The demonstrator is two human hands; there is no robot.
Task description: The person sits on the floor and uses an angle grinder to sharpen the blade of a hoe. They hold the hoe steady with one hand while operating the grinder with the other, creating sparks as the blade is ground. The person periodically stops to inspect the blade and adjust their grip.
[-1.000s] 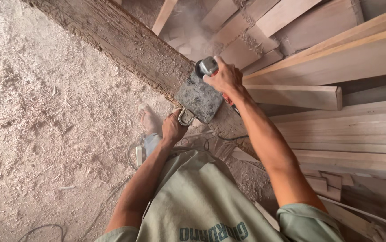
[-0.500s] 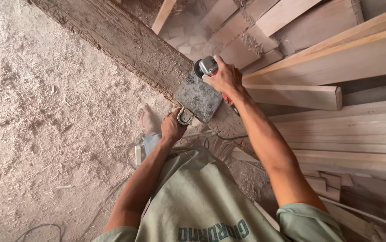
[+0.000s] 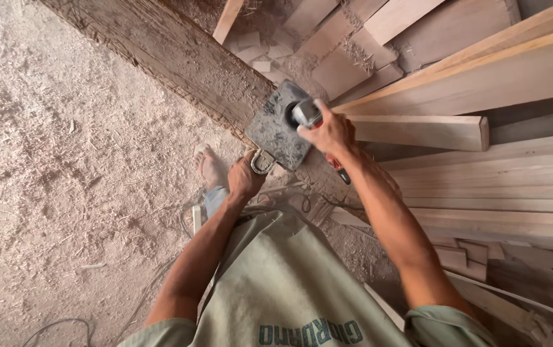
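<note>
Power planer (image 3: pixel 276 128), grey and dusty, sits on the big rough beam (image 3: pixel 160 51), grasped by 2 hands: right hand (image 3: pixel 328 132) clenched on its front knob, left hand (image 3: pixel 244 178) closed on the rear handle. Pale boards (image 3: pixel 482 77) lie just beside, sawdust floor (image 3: pixel 51 160) below.

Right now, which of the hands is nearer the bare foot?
Left. The left hand grips the planer rear handle just beside the bare foot; the right hand is farther, on the front knob.

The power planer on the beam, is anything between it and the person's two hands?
Nothing visible. The right hand grips the front knob of the power planer, the left hand holds its rear handle, and it sits on the rough beam.
</note>
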